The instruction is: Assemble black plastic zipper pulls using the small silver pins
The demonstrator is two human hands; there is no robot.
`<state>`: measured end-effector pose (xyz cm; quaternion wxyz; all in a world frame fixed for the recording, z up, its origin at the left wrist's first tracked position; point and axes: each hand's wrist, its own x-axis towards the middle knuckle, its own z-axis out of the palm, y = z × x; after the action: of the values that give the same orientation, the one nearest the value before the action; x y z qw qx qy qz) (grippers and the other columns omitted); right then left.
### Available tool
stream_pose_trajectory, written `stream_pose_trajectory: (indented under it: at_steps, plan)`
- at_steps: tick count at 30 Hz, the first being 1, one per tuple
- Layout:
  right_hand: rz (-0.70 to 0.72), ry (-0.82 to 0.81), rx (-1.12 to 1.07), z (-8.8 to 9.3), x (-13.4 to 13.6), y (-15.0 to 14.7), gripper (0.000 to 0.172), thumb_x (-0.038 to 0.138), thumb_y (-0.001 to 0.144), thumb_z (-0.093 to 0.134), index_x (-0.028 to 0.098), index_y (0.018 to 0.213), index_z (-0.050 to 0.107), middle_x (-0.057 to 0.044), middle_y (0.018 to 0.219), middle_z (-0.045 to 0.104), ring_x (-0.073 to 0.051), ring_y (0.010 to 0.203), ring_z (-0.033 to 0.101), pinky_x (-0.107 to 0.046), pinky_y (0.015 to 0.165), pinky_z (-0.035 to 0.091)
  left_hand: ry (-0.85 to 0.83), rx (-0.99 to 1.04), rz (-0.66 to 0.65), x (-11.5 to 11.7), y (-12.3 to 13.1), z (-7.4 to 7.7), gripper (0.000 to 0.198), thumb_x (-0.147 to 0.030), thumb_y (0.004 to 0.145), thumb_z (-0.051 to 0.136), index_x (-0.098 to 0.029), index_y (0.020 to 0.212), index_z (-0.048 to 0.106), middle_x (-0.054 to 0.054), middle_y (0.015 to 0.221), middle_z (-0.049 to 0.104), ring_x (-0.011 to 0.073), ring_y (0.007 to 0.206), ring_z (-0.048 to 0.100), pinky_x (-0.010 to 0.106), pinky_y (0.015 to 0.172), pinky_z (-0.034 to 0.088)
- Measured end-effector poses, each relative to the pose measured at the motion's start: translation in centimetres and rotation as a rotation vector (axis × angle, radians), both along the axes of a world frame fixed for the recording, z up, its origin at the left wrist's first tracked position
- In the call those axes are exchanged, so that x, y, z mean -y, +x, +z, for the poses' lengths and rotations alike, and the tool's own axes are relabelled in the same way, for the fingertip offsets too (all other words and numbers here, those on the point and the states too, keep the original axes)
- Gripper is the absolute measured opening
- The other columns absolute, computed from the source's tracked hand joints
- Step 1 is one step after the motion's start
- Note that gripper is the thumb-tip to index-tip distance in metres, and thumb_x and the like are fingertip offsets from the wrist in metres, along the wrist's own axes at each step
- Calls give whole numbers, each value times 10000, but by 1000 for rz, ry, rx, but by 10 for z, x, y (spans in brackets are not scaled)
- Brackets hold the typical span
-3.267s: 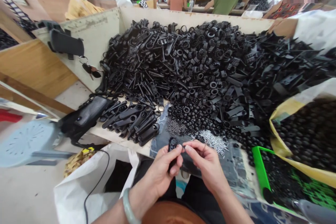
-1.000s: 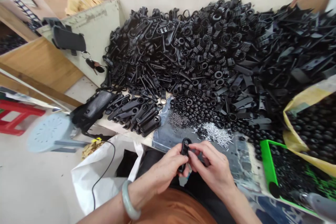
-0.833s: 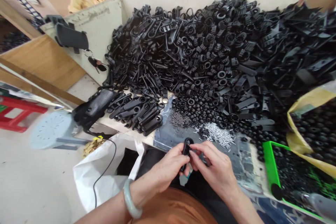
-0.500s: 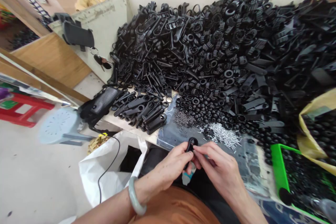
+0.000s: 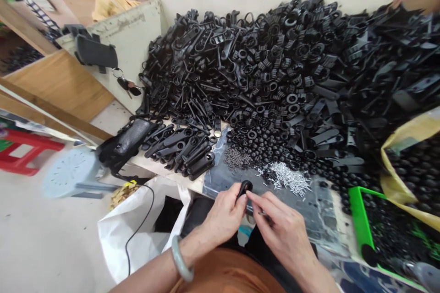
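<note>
My left hand (image 5: 225,213) is closed round a black plastic part with a ring-shaped end (image 5: 244,187); the ring sticks up past the thumb and the rest is hidden by the fingers. My right hand (image 5: 280,219) is closed in a pinch, its fingertips at the right edge of that ring. A small dark bit shows among its curled fingers, too little to name. Just beyond the hands, a heap of short silver pins (image 5: 288,178) and a heap of tiny grey pieces (image 5: 237,158) lie on the dark work surface (image 5: 220,183).
Loose black plastic parts (image 5: 240,59) are heaped against the back board. Long black handle-like parts (image 5: 192,146) lie in rows at left, beside a black mesh pouch (image 5: 134,139). A green bin (image 5: 359,219) and yellow sack (image 5: 398,155) stand right. A white sack (image 5: 117,233) hangs below left.
The view has shifted slightly, so the bench sits a little lower and further left. Both hands remain together at the black part, whose ring has tilted somewhat.
</note>
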<state>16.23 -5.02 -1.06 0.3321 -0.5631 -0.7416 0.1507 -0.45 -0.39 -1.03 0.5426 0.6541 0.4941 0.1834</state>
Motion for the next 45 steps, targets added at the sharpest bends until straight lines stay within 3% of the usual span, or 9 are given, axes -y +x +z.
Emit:
stream_pose_trajectory:
  at_steps: [7, 10, 12, 16, 23, 31, 45]
  plan:
    - [-28, -167, -163, 5, 2, 11, 366, 266, 1049, 495, 215, 1383, 638, -16, 869, 681, -109, 602, 625, -190, 582, 536, -146, 168, 29, -6, -4, -8, 259, -444, 1027, 445, -214, 932, 517, -44, 676, 528, 132, 631, 473, 244, 623, 379]
    - [-107, -198, -119, 6, 6, 20, 441, 304, 1052, 481, 227, 1482, 541, -68, 1042, 702, -143, 743, 702, -229, 668, 598, -234, 224, 53, -7, -6, -10, 271, -458, 1024, 462, -205, 959, 533, -50, 676, 513, 114, 601, 429, 229, 587, 340]
    - [-81, -182, -77, 5, 8, 22, 443, 258, 1067, 416, 221, 1492, 535, -98, 1105, 692, -158, 856, 733, -240, 736, 611, -283, 253, 68, -7, -6, -11, 276, -464, 1023, 470, -203, 966, 536, -55, 677, 497, 103, 578, 387, 226, 569, 314]
    - [32, -137, -91, 2, 9, 17, 432, 183, 1082, 388, 223, 1474, 565, -73, 1008, 694, -117, 796, 728, -178, 747, 590, -326, 308, 85, -7, -6, -14, 288, -484, 1006, 512, -201, 958, 539, -52, 685, 486, 105, 605, 387, 223, 569, 299]
    - [-5, -51, -14, -9, 7, 9, 365, 185, 1085, 411, 194, 1317, 693, -44, 915, 710, -110, 732, 716, -164, 688, 567, -365, 366, 120, -6, -6, -18, 327, -516, 982, 564, -190, 1002, 580, -43, 722, 495, 103, 629, 384, 222, 595, 320]
    - [-18, -32, 84, -9, 7, 8, 376, 164, 1079, 401, 183, 1285, 715, -54, 913, 726, -124, 748, 723, -182, 700, 561, -403, 384, 169, -7, -5, -19, 362, -547, 940, 617, -189, 992, 602, -39, 728, 507, 99, 616, 403, 215, 585, 326]
    - [17, -75, 23, -17, 8, 0, 398, 147, 1079, 378, 144, 1344, 675, -47, 829, 662, -123, 683, 698, -178, 639, 562, -419, 372, 203, -6, -2, -18, 379, -567, 922, 620, -193, 921, 559, -62, 661, 460, 90, 569, 377, 211, 533, 277]
